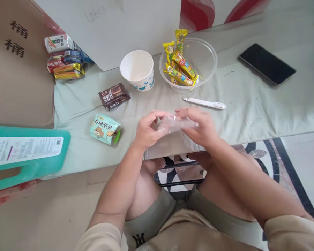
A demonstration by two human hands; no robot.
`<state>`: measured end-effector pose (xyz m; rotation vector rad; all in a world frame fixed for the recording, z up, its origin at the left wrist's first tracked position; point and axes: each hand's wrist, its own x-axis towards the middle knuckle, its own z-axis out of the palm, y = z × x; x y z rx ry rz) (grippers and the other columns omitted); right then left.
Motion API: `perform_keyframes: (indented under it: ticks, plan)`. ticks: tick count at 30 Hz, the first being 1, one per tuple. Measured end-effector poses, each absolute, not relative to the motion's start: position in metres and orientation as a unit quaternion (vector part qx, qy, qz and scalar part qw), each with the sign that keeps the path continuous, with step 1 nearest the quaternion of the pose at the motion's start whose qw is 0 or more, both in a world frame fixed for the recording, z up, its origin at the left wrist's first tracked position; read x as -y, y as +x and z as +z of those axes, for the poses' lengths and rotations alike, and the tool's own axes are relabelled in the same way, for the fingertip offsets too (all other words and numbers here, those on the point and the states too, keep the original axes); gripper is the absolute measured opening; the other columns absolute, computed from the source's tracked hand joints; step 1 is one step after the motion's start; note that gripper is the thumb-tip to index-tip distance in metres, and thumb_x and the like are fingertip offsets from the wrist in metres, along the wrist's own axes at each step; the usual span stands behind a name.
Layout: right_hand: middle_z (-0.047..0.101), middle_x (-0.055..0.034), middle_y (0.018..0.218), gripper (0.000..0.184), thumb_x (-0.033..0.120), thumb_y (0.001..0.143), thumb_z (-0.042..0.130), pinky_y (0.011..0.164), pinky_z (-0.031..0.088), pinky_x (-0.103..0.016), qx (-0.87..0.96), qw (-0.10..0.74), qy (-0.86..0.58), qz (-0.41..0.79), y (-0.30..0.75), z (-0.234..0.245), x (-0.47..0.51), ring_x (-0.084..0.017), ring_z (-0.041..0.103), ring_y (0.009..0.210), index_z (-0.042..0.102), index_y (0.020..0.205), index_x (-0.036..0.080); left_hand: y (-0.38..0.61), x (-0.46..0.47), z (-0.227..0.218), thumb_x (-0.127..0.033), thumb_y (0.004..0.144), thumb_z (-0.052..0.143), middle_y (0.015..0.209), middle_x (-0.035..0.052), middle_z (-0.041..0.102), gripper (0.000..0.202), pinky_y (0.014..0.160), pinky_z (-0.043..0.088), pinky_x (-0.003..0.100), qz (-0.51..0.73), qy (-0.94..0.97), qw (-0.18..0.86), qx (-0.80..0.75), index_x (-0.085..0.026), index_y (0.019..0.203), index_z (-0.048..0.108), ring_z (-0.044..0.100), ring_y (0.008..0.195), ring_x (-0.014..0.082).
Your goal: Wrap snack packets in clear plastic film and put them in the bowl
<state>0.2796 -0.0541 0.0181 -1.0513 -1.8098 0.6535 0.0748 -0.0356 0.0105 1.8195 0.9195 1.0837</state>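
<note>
Both my hands meet above the front edge of a pale green cloth (251, 104). My left hand (146, 130) and my right hand (199, 127) are both closed on a small clear plastic packet (174, 124), pinching it from either side. What is inside the packet is too blurred to make out. Beyond my hands lies a white pen-like tool (205, 103). A clear plastic bowl (204, 55) holds several yellow snack sticks (179, 62), and a white paper cup (138, 69) stands left of it.
A brown cocoa packet (114, 96) and a light green nut packet (104, 129) lie on the cloth at left. Stacked snack packs (64, 57) sit at far left, a black phone (267, 64) at right, a teal container (26, 153) at the left edge.
</note>
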Motion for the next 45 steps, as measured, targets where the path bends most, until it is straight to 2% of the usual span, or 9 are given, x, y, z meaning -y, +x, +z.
perform_keyframes:
  ticks: [6,14,20,24,28,32,38,41,45]
  plan:
    - [0.079,-0.0016,0.106,0.012,0.023,0.098,0.061,0.095,0.041,-0.039,0.799,0.413,-0.429,0.079,0.286,0.007,0.053,-0.023,0.067,0.114,0.07,0.091,0.026,0.073,0.034,0.004,-0.027,0.095,0.069,0.111,0.0029,0.077,0.009,0.095,0.048,0.041,0.409,0.813,0.126,-0.395,-0.028,0.091,0.077,0.061,0.107,0.0218]
    - [0.08,-0.0047,0.111,0.014,0.023,0.089,0.062,0.103,0.038,-0.045,0.854,0.227,-0.412,0.224,0.296,0.0,0.056,-0.03,0.065,0.126,0.075,0.094,0.024,0.057,0.038,-0.001,-0.026,0.078,0.08,0.115,0.0053,0.08,0.015,0.094,0.04,0.05,0.174,0.859,0.185,-0.444,-0.028,0.093,0.079,0.061,0.112,0.0312]
    - [0.075,-0.0064,0.079,0.035,0.039,0.1,0.049,0.074,0.044,-0.034,0.766,0.267,-0.49,0.319,0.292,0.007,0.048,-0.021,0.068,0.077,0.07,0.077,0.022,0.057,0.037,0.004,-0.037,0.092,0.063,0.091,0.0059,0.08,0.02,0.087,0.045,0.042,0.22,0.804,0.261,-0.486,-0.023,0.082,0.073,0.069,0.092,0.0243]
    - [0.073,-0.0024,0.072,0.022,0.04,0.095,0.058,0.067,0.04,-0.032,0.695,0.253,-0.586,0.331,0.284,0.007,0.042,-0.02,0.063,0.066,0.071,0.099,0.023,0.062,0.036,0.005,-0.032,0.091,0.063,0.075,0.0004,0.076,0.017,0.079,0.049,0.034,0.261,0.739,0.325,-0.53,-0.022,0.103,0.069,0.07,0.071,0.0181]
    - [0.073,-0.0009,0.072,0.036,0.04,0.091,0.065,0.065,0.037,-0.032,0.702,0.222,-0.607,0.3,0.277,0.0,0.035,-0.023,0.063,0.068,0.068,0.123,0.026,0.067,0.038,0.002,-0.029,0.083,0.072,0.087,-0.0005,0.072,0.037,0.073,0.051,0.029,0.319,0.709,0.276,-0.565,-0.023,0.118,0.06,0.064,0.07,0.0148]
    - [0.072,-0.0023,0.08,0.051,0.044,0.086,0.07,0.062,0.037,-0.032,0.714,0.228,-0.613,0.251,0.274,-0.007,0.034,-0.024,0.062,0.069,0.062,0.134,0.026,0.067,0.038,-0.003,-0.019,0.084,0.069,0.113,0.0064,0.063,0.036,0.091,0.053,0.034,0.321,0.753,0.187,-0.543,-0.024,0.119,0.061,0.064,0.097,0.0198]
    - [0.068,-0.0084,0.091,0.017,0.029,0.096,0.053,0.072,0.042,-0.038,0.729,0.338,-0.585,0.115,0.275,0.001,0.043,-0.024,0.061,0.081,0.067,0.103,0.023,0.064,0.036,-0.011,-0.018,0.086,0.069,0.123,0.0088,0.054,0.027,0.094,0.053,0.037,0.287,0.779,0.188,-0.525,-0.024,0.111,0.058,0.06,0.101,0.0203]
    - [0.069,-0.0066,0.084,0.027,0.026,0.101,0.045,0.079,0.039,-0.041,0.813,0.282,-0.496,0.116,0.271,0.005,0.049,-0.024,0.061,0.087,0.069,0.087,0.026,0.063,0.034,-0.014,-0.018,0.084,0.072,0.121,0.0081,0.053,0.03,0.094,0.053,0.037,0.303,0.776,0.191,-0.519,-0.024,0.107,0.054,0.059,0.102,0.0199]
    - [0.074,-0.0068,0.121,0.025,0.023,0.099,0.052,0.093,0.036,-0.045,0.835,0.211,-0.487,0.146,0.267,-0.001,0.05,-0.028,0.059,0.119,0.075,0.107,0.026,0.063,0.035,-0.013,-0.016,0.084,0.072,0.121,0.0083,0.052,0.024,0.097,0.052,0.038,0.297,0.775,0.197,-0.522,-0.023,0.102,0.057,0.059,0.102,0.0193]
